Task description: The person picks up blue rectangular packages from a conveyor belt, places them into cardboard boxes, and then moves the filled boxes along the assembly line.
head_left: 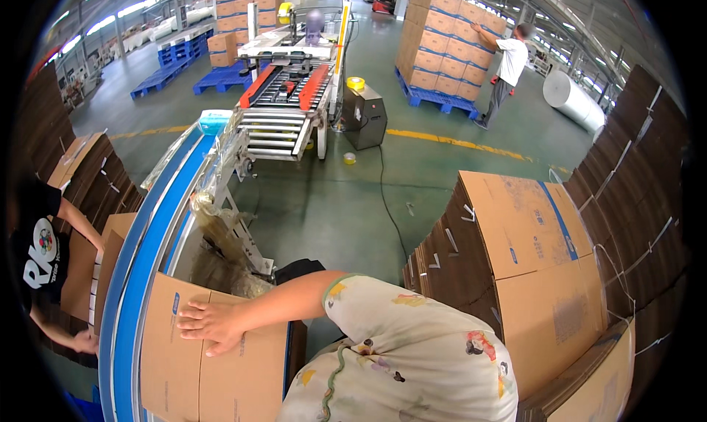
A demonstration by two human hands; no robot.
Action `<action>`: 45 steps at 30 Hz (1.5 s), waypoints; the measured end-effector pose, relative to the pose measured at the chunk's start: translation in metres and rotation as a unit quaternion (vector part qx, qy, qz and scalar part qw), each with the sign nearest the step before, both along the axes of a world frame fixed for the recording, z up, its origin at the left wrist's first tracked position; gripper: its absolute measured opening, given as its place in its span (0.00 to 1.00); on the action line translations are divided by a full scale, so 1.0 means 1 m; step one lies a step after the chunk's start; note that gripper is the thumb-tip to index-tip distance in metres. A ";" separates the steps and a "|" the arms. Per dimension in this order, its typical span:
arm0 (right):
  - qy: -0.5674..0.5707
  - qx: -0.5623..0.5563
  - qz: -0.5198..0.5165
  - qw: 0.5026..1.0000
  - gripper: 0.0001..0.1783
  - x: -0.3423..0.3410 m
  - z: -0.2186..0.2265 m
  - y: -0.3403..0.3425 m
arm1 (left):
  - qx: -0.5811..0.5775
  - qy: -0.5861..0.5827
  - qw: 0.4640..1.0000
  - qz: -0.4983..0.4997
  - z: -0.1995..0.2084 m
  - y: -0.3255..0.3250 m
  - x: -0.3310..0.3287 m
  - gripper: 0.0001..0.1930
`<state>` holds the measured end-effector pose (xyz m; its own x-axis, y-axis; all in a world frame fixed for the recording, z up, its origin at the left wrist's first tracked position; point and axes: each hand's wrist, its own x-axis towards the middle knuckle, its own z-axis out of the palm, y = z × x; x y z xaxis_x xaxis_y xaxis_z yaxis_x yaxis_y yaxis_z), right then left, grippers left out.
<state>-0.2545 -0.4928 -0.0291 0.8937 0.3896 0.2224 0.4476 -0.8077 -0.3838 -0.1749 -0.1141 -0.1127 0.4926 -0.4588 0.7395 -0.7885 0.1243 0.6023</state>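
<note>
My right hand (213, 325) lies flat, palm down, on the top of a brown cardboard box (173, 378), its fingers spread and pointing left. The bare forearm reaches across from a pale patterned sleeve. Under the hand, the box top shows a seam between two flaps, and the box sits beside a blue conveyor belt (127, 304). My left hand is out of sight. At the left edge, a co-worker in a dark shirt has their hands at an opened carton (81, 286) with white items inside.
Flat cardboard stacks (541, 227) rise on the right. Ahead stands a roller conveyor machine (276, 131) with red guides, next to a dark cabinet (366, 120) and a trailing cable. Farther off, a person touches stacked cartons (442, 46) on a blue pallet (434, 100).
</note>
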 end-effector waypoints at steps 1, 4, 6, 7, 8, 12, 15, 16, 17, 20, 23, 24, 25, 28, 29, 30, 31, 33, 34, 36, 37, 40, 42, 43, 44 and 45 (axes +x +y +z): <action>0.009 -0.003 0.000 1.000 0.38 -0.001 0.004 -0.003 | 0.015 0.044 0.998 0.034 -0.005 -0.003 0.001 0.26; 0.082 -0.099 -0.211 0.969 0.34 0.013 0.055 -0.021 | 0.130 0.306 0.903 0.271 -0.001 0.000 -0.018 0.23; 0.080 0.001 -0.315 0.946 0.32 0.026 0.035 -0.027 | 0.178 0.291 0.886 0.315 0.043 -0.024 -0.047 0.23; 0.186 0.090 -0.291 0.934 0.32 0.022 0.049 -0.023 | 0.203 0.279 0.876 0.337 0.059 -0.025 -0.055 0.23; 0.288 0.177 -0.261 0.904 0.32 0.021 0.057 -0.018 | 0.224 0.190 0.897 0.330 0.035 0.004 -0.044 0.28; 0.140 0.082 -0.293 0.942 0.32 0.026 0.009 -0.003 | 0.194 0.316 0.886 0.279 0.031 0.017 -0.053 0.38; 0.127 0.065 -0.293 0.945 0.32 0.033 0.008 -0.013 | 0.311 0.128 0.919 0.207 0.021 0.036 -0.044 0.37; 0.127 0.060 -0.295 0.945 0.31 0.034 0.009 -0.016 | 0.079 0.401 0.898 0.163 0.058 -0.008 -0.062 0.34; 0.126 0.057 -0.297 0.945 0.31 0.034 0.012 -0.019 | 0.096 0.371 0.906 0.178 0.067 -0.017 -0.062 0.33; 0.117 0.046 -0.299 0.946 0.31 0.036 0.011 -0.024 | 0.138 0.280 0.924 0.219 0.071 -0.029 -0.062 0.29; 0.102 0.031 -0.317 0.942 0.31 0.032 0.016 -0.026 | 0.145 0.185 0.949 0.211 0.055 -0.027 -0.053 0.29; 0.094 0.017 -0.327 0.940 0.31 0.030 0.023 -0.029 | 0.124 0.188 0.951 0.212 0.052 -0.036 -0.055 0.29; 0.083 -0.028 -0.323 0.942 0.31 0.027 0.022 -0.026 | 0.121 0.187 0.952 0.208 0.064 -0.041 -0.060 0.29; 0.078 -0.093 -0.340 0.932 0.31 0.018 0.023 -0.002 | 0.101 0.199 0.954 0.201 0.050 -0.036 -0.053 0.30; 0.066 -0.080 -0.343 0.934 0.32 0.015 0.024 0.007 | 0.096 0.205 0.952 0.206 0.041 -0.027 -0.050 0.30; 0.052 -0.059 -0.330 0.941 0.32 0.023 0.018 0.019 | 0.082 0.234 0.945 0.214 0.057 -0.022 -0.060 0.30; 0.043 -0.048 -0.332 0.941 0.32 0.022 0.016 0.024 | 0.061 0.272 0.938 0.205 0.075 -0.029 -0.071 0.29; 0.065 -0.055 -0.332 0.939 0.33 0.021 0.022 0.023 | 0.028 0.332 0.922 0.198 0.091 -0.035 -0.085 0.29; 0.075 -0.058 -0.331 0.939 0.33 0.022 0.026 0.020 | 0.021 0.355 0.914 0.195 0.077 -0.029 -0.084 0.29; 0.086 -0.052 -0.345 0.933 0.33 0.022 0.024 0.002 | 0.007 0.424 0.886 0.186 0.038 -0.022 -0.084 0.28; 0.091 -0.055 -0.355 0.929 0.33 0.021 0.025 -0.011 | 0.003 0.461 0.871 0.171 0.011 -0.020 -0.084 0.28; 0.103 -0.060 -0.377 0.919 0.33 0.020 0.021 -0.038 | -0.029 0.604 0.788 0.118 -0.073 -0.027 -0.095 0.28; 0.116 -0.034 -0.382 0.916 0.33 0.025 0.019 -0.052 | -0.064 0.684 0.723 0.079 -0.132 -0.033 -0.108 0.28; 0.122 -0.025 -0.386 0.914 0.33 0.026 0.020 -0.062 | -0.084 0.720 0.687 0.055 -0.163 -0.037 -0.114 0.28; 0.129 -0.022 -0.392 0.911 0.34 0.027 0.021 -0.071 | -0.103 0.745 0.658 0.030 -0.189 -0.041 -0.121 0.29; 0.137 -0.018 -0.396 0.908 0.34 0.026 0.020 -0.081 | -0.122 0.768 0.628 0.005 -0.212 -0.044 -0.127 0.29</action>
<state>-0.2290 -0.5742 -0.0088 0.9164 -0.3970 -0.0503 -0.3874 -0.8487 -0.3600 -0.3018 -0.1582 -0.3245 0.7131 -0.4146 -0.5653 0.6991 0.3600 0.6179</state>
